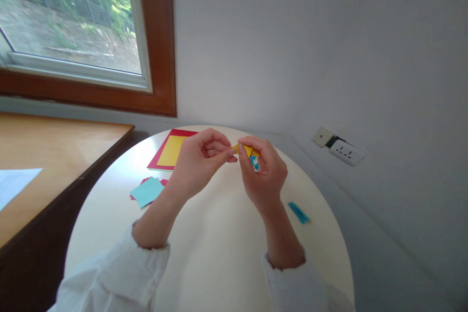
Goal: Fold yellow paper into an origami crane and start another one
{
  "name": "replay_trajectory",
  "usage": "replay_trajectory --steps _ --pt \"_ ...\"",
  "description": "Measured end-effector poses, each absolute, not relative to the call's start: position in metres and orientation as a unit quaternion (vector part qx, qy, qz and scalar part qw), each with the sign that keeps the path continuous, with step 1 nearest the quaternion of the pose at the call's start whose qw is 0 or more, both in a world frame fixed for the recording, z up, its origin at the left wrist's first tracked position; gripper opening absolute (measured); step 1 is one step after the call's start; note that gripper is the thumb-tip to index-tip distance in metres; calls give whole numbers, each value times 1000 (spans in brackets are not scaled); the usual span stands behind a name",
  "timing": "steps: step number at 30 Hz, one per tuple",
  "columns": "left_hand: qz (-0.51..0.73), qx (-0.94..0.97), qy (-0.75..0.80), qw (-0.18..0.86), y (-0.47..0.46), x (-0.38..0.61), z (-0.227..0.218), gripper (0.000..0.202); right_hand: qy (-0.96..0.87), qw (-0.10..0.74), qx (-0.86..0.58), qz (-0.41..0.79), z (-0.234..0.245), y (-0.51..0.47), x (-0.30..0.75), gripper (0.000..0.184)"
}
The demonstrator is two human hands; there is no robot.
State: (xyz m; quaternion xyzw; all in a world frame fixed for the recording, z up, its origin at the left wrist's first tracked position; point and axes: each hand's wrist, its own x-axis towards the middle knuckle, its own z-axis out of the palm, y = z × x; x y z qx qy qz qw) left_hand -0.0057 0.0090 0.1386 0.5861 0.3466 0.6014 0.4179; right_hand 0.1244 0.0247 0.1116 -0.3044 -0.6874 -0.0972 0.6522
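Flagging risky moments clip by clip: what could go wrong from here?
The small folded yellow paper, pinched by the left hand and right hand, might crumple or slip. The left forearm appears close to the turquoise square and might brush it aside. The narrow blue pieces lie towards the table's right edge and could get knocked off.

Legible texts, labels, brands, numbers, signs: none. White paper sheet (14, 186), on light-brown wooden desk (69, 142): any print too faint to read. White rectangular plastic wall socket (345, 151) and cream square wall plate (322, 137): nothing readable.
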Motion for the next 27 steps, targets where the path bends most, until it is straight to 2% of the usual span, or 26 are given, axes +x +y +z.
replay_trajectory --steps 8,16,27 --pt "613 608 336 377 14 -7 135 13 -709 631 -305 -78 115 22 122 4" --pt "623 627 335 327 14 -5 133 14 -686 643 -321 -117 115 24 120 4" --pt "611 623 341 349 13 -4 133 20 -686 648 -312 -110 113 26 121 3"
